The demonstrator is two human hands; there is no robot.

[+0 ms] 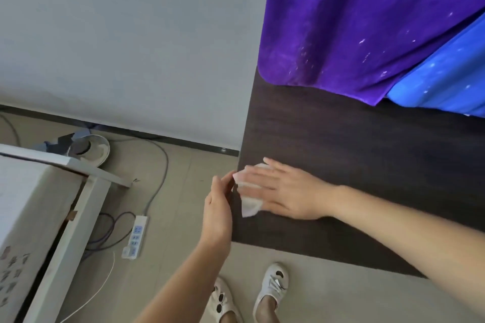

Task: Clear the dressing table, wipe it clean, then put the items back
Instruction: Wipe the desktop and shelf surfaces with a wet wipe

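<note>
The dark wooden dressing table (367,155) fills the right half of the head view, and no items stand on the part I see. My right hand (286,189) lies flat on a white wipe (249,202) and presses it against the tabletop near the left edge. Only the wipe's corners show from under the fingers. My left hand (217,210) is held upright just off the table's left edge, fingers together, palm facing the edge, with nothing in it.
A purple curtain (354,21) and a blue curtain (446,81) hang over the table's back. On the floor at the left are a white power strip (135,237) with cables, a white cabinet (39,217) and a fan base (91,149). My feet in white shoes (273,286) stand below.
</note>
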